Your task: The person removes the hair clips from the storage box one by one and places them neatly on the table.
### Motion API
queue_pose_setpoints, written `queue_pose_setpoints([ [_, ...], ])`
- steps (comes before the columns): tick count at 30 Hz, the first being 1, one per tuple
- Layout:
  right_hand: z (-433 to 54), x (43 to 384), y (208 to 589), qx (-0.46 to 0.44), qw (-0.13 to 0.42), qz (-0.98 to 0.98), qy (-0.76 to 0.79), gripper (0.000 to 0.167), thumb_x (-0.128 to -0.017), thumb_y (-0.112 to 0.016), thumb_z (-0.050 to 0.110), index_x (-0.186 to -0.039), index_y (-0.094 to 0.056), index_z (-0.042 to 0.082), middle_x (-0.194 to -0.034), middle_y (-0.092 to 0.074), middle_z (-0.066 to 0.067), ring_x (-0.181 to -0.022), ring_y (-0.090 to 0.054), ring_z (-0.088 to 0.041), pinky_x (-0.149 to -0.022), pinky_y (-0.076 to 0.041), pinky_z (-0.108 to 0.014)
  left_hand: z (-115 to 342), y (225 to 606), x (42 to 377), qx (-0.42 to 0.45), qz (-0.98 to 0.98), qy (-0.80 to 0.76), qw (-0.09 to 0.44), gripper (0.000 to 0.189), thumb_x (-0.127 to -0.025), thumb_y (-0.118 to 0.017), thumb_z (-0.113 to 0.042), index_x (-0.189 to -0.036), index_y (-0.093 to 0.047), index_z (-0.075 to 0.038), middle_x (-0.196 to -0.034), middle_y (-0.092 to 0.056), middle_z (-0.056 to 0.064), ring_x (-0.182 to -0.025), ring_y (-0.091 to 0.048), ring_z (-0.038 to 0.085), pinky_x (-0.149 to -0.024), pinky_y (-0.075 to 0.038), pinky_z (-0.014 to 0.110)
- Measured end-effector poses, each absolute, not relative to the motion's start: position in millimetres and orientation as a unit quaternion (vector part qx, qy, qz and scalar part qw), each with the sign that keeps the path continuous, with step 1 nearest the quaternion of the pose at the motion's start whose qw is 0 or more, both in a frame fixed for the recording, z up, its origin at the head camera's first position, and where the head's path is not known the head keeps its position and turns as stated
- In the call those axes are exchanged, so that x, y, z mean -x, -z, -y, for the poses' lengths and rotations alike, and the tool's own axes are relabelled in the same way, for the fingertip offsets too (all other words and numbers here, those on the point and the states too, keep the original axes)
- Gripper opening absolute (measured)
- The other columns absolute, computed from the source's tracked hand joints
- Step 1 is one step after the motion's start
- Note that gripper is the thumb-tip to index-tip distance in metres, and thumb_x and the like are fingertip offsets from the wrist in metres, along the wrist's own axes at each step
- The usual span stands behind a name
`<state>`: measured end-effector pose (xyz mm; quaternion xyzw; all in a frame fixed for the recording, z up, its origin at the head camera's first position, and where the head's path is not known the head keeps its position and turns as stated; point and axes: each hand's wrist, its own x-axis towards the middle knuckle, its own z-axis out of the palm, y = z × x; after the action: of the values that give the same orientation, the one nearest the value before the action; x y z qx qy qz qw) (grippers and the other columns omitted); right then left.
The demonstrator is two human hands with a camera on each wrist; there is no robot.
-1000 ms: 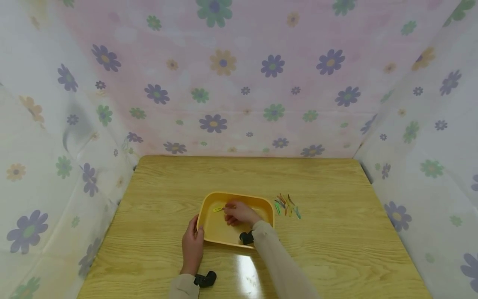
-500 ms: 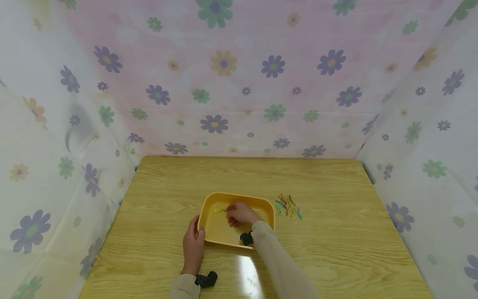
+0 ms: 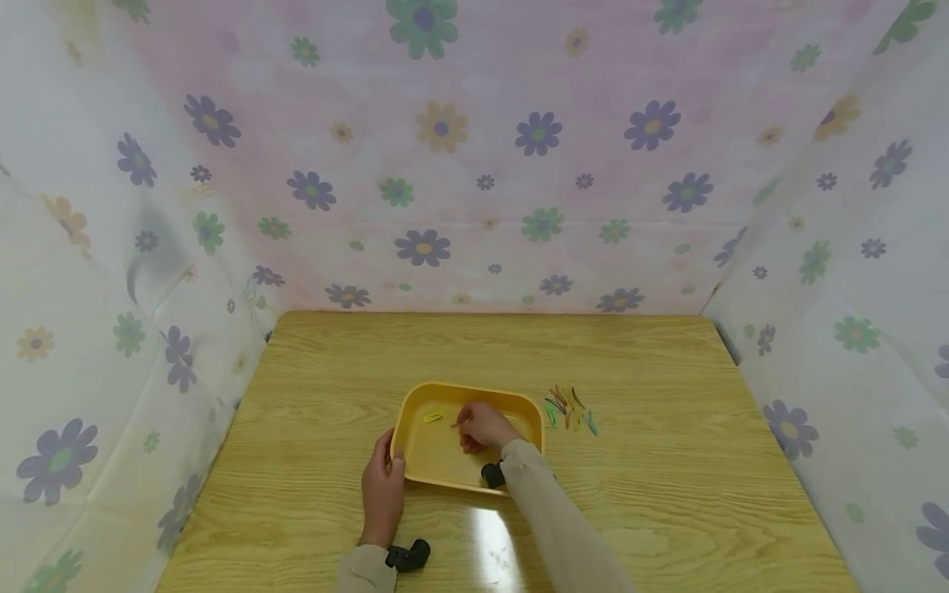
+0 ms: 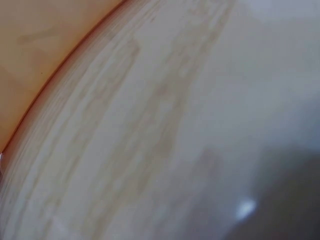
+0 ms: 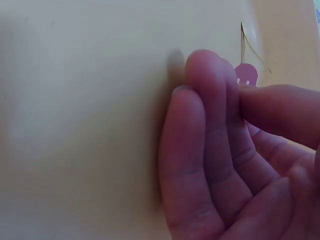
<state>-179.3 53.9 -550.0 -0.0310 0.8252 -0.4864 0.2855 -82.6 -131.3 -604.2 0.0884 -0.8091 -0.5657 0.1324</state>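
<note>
In the head view, my left hand (image 3: 382,490) holds the left edge of a yellow plastic tray (image 3: 469,487), its thumb over the rim and its fingers along the outer side. That hand is out of its own wrist view, where part of the tray wall (image 4: 40,55) shows. Inside the tray, my right hand (image 3: 485,425) pinches a small pink hair clip (image 5: 247,75) between thumb and fingertips. Its rounded pink end and thin prongs stick out past the fingers. A yellow hair clip (image 3: 433,418) lies on the tray floor, left of the right hand.
Several colourful hair clips (image 3: 569,407) lie in a loose pile on the wood-grain table (image 3: 652,478), just right of the tray. Flower-patterned curtains (image 3: 474,198) enclose the table at the back and sides.
My right hand has shifted slightly right, away from the yellow clip, with the pink clip still pinched. The left hand has kept its hold on the tray.
</note>
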Motion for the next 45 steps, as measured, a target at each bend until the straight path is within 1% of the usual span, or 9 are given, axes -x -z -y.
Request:
queue_pose_setpoints([
  [10,-59.2,178.9,552.3,0.035,0.280,-0.841,0.461,0.010,-0.082,-0.051,-0.002,-0.093,-0.052,0.001,-0.061,-0.060,-0.012,-0.047,-0.057,-0.021,-0.043,-0.049,-0.030,132.3,604.9,82.3,-0.094,0.808,0.567,0.131,0.035,-0.093,-0.043,-0.020,-0.127,-0.048,-0.023,-0.126,-0.049,-0.004,-0.114,-0.046,0.011,-0.093,-0.040,0.037],
  [17,-65.1,178.5,552.1,0.042,0.272,-0.835,0.476,0.006,-0.082,-0.052,0.000,-0.088,-0.052,0.000,-0.059,-0.059,-0.013,-0.046,-0.057,-0.022,-0.043,-0.050,-0.031,131.6,603.3,82.1,-0.093,0.811,0.562,0.132,0.035,-0.092,-0.044,-0.020,-0.128,-0.048,-0.022,-0.126,-0.049,-0.002,-0.114,-0.047,0.014,-0.090,-0.042,0.040],
  [21,-69.3,178.1,553.0,0.056,0.265,-0.840,0.471,0.004,-0.082,-0.053,0.000,-0.086,-0.052,0.000,-0.058,-0.058,-0.012,-0.046,-0.056,-0.022,-0.043,-0.049,-0.032,130.7,600.2,81.6,-0.092,0.805,0.571,0.134,0.035,-0.092,-0.044,-0.018,-0.126,-0.049,-0.022,-0.125,-0.051,-0.002,-0.112,-0.048,0.013,-0.090,-0.043,0.040],
  [27,-73.9,177.0,553.7,0.071,0.287,-0.837,0.461,0.004,-0.084,-0.056,0.003,-0.085,-0.055,0.000,-0.058,-0.058,-0.011,-0.045,-0.053,-0.017,-0.042,-0.048,-0.029,131.1,601.0,82.0,-0.091,0.807,0.568,0.134,0.034,-0.092,-0.045,-0.017,-0.126,-0.049,-0.021,-0.124,-0.051,-0.002,-0.112,-0.047,0.012,-0.091,-0.042,0.039],
  [29,-75.5,176.5,553.1,0.075,0.290,-0.838,0.456,0.006,-0.084,-0.058,0.006,-0.084,-0.057,0.000,-0.058,-0.058,-0.011,-0.045,-0.051,-0.016,-0.042,-0.046,-0.028,131.3,601.6,82.4,-0.091,0.808,0.566,0.134,0.034,-0.092,-0.044,-0.018,-0.126,-0.049,-0.020,-0.125,-0.051,-0.001,-0.113,-0.047,0.013,-0.091,-0.042,0.039],
  [32,-77.9,175.6,551.8,0.076,0.289,-0.848,0.438,0.017,-0.085,-0.060,0.018,-0.080,-0.060,0.002,-0.057,-0.058,-0.009,-0.045,-0.049,-0.013,-0.041,-0.043,-0.025,131.4,601.9,82.9,-0.092,0.808,0.567,0.132,0.034,-0.092,-0.044,-0.018,-0.126,-0.049,-0.020,-0.125,-0.050,-0.001,-0.114,-0.046,0.013,-0.092,-0.041,0.040],
  [36,-80.2,174.9,551.1,0.081,0.283,-0.860,0.417,0.028,-0.083,-0.062,0.033,-0.077,-0.062,0.005,-0.055,-0.056,-0.004,-0.044,-0.046,-0.011,-0.041,-0.038,-0.024,131.3,602.2,83.4,-0.093,0.806,0.570,0.132,0.035,-0.092,-0.045,-0.017,-0.126,-0.049,-0.021,-0.125,-0.050,-0.001,-0.113,-0.047,0.012,-0.092,-0.041,0.039],
  [42,-80.7,175.2,549.5,0.112,0.284,-0.856,0.417,0.038,-0.086,-0.056,0.036,-0.069,-0.056,0.003,-0.046,-0.044,0.001,-0.039,-0.036,-0.011,-0.037,-0.029,-0.024,131.6,603.2,83.9,-0.095,0.806,0.570,0.128,0.035,-0.092,-0.044,-0.020,-0.127,-0.047,-0.022,-0.126,-0.049,-0.002,-0.114,-0.046,0.012,-0.091,-0.042,0.038],
  [45,-80.8,174.5,545.8,0.121,0.286,-0.853,0.420,0.038,-0.088,-0.054,0.036,-0.071,-0.056,0.002,-0.045,-0.041,0.002,-0.038,-0.033,-0.011,-0.037,-0.028,-0.024,131.5,603.8,83.8,-0.096,0.806,0.571,0.126,0.035,-0.093,-0.044,-0.020,-0.127,-0.047,-0.023,-0.126,-0.049,-0.003,-0.114,-0.045,0.011,-0.092,-0.041,0.037],
])
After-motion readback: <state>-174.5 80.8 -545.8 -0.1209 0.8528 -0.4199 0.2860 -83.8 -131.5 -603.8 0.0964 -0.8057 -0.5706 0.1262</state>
